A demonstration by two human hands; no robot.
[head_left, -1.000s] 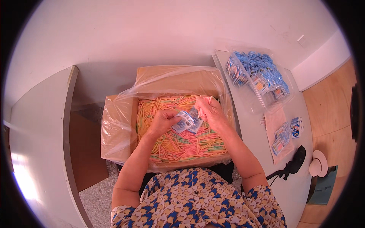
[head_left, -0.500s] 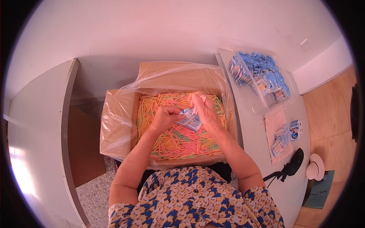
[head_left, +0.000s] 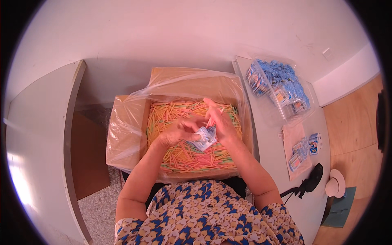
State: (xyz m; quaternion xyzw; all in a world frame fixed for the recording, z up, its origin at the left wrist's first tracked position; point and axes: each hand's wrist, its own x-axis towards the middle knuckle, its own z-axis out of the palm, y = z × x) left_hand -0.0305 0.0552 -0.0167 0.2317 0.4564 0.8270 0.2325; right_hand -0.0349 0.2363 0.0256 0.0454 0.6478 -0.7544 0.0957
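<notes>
Over a big cardboard box [head_left: 126, 130] full of short thin pastel sticks [head_left: 200, 159], my two hands meet around a small blue-and-white plastic packet [head_left: 206, 144]. My left hand [head_left: 179, 131] pinches the packet by its upper left part, thumb on the near face. At the packet's upper end my right hand [head_left: 222, 125] holds a few pink sticks [head_left: 211, 121] against the palm, its index finger pointing up. Whether the stick ends are inside the packet I cannot tell, as the fingers cover that end.
On the right-hand table stands a clear plastic bin [head_left: 281, 107] holding many blue packets. Nearer lie a pink cloth [head_left: 288, 141] with several packets, a blue-and-white pack [head_left: 314, 143] and a black clamp-like object [head_left: 313, 177]. Another table [head_left: 45, 134] edges the left.
The packet has come slightly nearer and tilted. My right hand has turned, its index finger now extended upward, and the left fingers have shifted over the packet.
</notes>
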